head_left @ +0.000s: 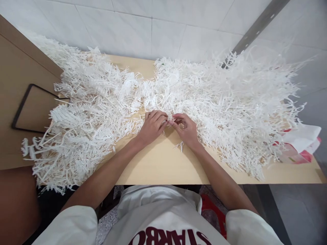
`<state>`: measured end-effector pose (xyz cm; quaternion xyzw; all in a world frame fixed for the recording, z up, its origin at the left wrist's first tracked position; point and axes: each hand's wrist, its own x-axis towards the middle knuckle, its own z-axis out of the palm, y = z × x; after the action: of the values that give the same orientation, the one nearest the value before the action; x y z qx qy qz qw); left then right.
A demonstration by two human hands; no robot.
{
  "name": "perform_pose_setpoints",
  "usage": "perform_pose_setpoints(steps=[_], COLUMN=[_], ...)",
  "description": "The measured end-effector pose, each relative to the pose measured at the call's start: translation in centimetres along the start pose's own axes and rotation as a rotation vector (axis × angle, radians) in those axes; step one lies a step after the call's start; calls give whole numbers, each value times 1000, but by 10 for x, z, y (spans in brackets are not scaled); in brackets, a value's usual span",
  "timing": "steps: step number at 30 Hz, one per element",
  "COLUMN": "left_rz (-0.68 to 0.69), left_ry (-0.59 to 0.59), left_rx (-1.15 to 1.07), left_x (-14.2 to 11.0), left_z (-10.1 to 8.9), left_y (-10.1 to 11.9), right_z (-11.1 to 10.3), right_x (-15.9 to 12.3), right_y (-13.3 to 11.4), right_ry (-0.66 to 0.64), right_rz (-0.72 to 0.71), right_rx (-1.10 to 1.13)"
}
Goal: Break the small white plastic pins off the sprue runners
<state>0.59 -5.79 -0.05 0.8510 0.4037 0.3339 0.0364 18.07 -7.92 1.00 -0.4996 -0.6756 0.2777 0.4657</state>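
Note:
A large heap of thin white plastic sprigs (219,102) covers most of a light wooden table (163,166). A second mass of white plastic sprigs (84,112) spreads over the left side and hangs off the table's left edge. My left hand (152,126) and my right hand (186,128) meet at the near edge of the heap, fingers curled and pinched together on a small white sprig piece (170,121). A loose little white sprig (180,146) lies on the bare wood just below my right wrist.
A black rectangular frame (28,105) lies on a brown surface at left. A white and red plastic bag (298,143) sits at the table's right end. White tiled wall behind, a grey metal rail (258,27) at upper right.

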Motion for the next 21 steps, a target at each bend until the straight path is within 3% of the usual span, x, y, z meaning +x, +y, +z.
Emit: perform_pose_setpoints(steps=[7, 12, 15, 17, 18, 21], left_rz=[62, 84, -59, -255, -291, -221], left_ry=[64, 68, 37, 75, 103, 124], left_rx=[203, 258, 275, 276, 263, 183], left_x=[-3, -1, 5, 10, 11, 12], left_z=[4, 9, 7, 3, 0, -5], left_y=[2, 0, -9, -19, -23, -29], right_z=[-1, 1, 5, 8, 8, 3], right_x=[0, 3, -2, -9, -11, -12], right_y=[-8, -10, -14, -20, -23, -26], right_ry=[-184, -211, -229, -263, -260, -94], right_rz=[-8, 3, -4, -64, -110, -227], right_rx=[-224, -178, -60, -34, -43, -133])
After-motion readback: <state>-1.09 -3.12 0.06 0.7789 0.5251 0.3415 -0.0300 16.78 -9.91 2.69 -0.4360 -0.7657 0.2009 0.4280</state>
